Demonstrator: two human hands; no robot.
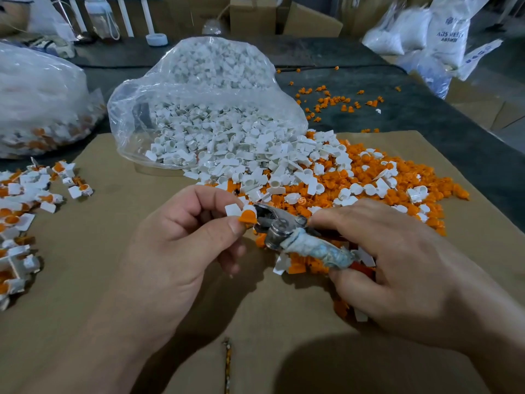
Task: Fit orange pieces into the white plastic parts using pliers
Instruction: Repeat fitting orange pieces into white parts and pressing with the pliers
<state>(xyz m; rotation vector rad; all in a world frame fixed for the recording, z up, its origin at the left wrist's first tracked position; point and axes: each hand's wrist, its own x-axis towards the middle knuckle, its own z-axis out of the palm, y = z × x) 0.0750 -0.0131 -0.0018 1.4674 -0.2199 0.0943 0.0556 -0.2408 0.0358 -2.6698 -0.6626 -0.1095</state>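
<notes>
"Head view: what has the person got in hand?" the first asks.

"The left hand [181,240] pinches a white plastic part [234,209] between thumb and fingertips, with an orange piece [247,216] sitting at its mouth. The right hand [397,257] has its grip closed round the wrapped handles of the pliers [287,228]. The jaws stand just right of that pair, beside it or touching. Whether they already bite cannot be told."

"So is this piece seated?"

"Probably not yet. The orange piece looks proud of the white ring, so the squeeze seems yet to come."

"And the job overall?"

"A good way in, but far from over. At the near left, on and beside the cardboard sheet [85,237], lies a heap of finished parts [25,200], white with orange inside. The clear bag at the far left [39,89] seems to hold more of the same. As for what is left, the open bag of white parts [204,89] at the middle far side spills a large pile. Loose orange pieces [403,172] cover the right of the sheet, with more scattered on the dark tabletop [412,118] beyond."

"More left than done?"

"Judging by the heaps, yes, unless the left bag is fuller than it looks."
</notes>
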